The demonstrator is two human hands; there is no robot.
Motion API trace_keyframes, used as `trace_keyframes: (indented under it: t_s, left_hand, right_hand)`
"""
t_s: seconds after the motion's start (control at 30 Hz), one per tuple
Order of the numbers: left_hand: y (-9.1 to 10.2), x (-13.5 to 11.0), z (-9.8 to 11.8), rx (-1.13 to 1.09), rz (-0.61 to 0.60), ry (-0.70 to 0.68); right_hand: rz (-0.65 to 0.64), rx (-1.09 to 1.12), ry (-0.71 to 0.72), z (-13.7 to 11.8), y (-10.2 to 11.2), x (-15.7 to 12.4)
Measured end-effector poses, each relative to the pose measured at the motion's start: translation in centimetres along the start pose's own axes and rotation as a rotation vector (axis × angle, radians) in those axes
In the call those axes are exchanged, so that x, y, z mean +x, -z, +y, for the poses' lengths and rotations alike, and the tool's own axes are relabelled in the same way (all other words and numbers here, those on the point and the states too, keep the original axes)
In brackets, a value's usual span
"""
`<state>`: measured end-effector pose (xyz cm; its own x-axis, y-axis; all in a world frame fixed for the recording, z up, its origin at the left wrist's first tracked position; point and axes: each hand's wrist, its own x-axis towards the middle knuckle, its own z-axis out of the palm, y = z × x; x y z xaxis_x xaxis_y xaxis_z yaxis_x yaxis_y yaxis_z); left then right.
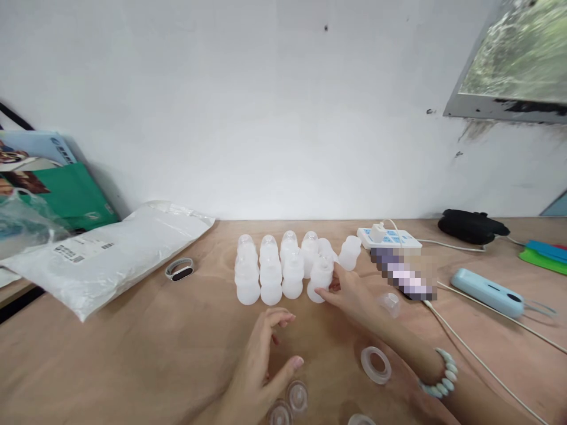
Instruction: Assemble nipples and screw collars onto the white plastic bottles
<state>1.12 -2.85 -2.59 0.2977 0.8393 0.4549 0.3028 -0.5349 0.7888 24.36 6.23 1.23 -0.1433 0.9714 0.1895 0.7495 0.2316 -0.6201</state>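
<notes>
Several small translucent white bottles (283, 268) stand in rows at the middle of the wooden table (146, 348). My right hand (349, 295) reaches to the rightmost front bottle (319, 277) and pinches its lower side. My left hand (261, 366) hovers nearer to me, its fingers curved and apart, with nothing in it. Clear caps (296, 398) lie just below that hand. A clear ring (375, 364) lies by my right forearm, and a clear cap (390, 302) lies right of my right hand. A bead bracelet (443, 372) is on my right wrist.
A white plastic bag (115, 248) lies at the left, with a wristband (179, 270) beside it. A power strip (390, 238), a phone (405, 274), cables, a light blue device (487, 292) and a black object (469, 225) occupy the right side. Green and blue items lean at the far left.
</notes>
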Motion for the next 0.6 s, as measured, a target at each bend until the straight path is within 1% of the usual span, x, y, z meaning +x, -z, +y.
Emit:
trace_keyframes:
  t_s: [0.13,0.23,0.27,0.33,0.43,0.5,0.53,0.57,0.6]
  left_hand:
    - [0.2,0.2,0.2,0.015,0.006,0.007]
    - [0.3,0.5,0.2,-0.006,-0.021,0.033]
    - [0.4,0.7,0.3,-0.025,-0.057,0.056]
    - [0.8,1.2,0.5,-0.088,-0.172,0.099]
    - [1.6,1.9,1.1,-0.154,-0.372,0.11]
    - [2.0,2.2,1.5,-0.137,-0.472,0.082]
    - [2.1,2.3,1.7,-0.116,-0.514,0.069]
    - [2.2,2.3,1.9,-0.093,-0.546,0.055]
    - [2.2,2.2,2.0,-0.07,-0.569,0.047]
  right_hand:
    - [-0.033,-0.03,0.024,0.1,-0.8,0.6]
    - [-0.04,-0.061,0.03,0.2,0.1,0.1]
    - [-0.038,-0.075,0.03,0.1,0.7,-0.3]
    - [-0.037,-0.101,0.031,-0.2,2.5,-1.7]
    - [-0.083,-0.125,0.068,-0.8,5.1,-5.1]
    - [-0.165,-0.196,0.176,-1.0,5.8,-7.8]
    - [-0.2,-0.23,0.235,-0.9,5.6,-9.1]
    - [-0.271,-0.251,0.328,-0.7,5.1,-10.3]
    - [-0.296,-0.279,0.443,-0.3,4.1,-11.5]
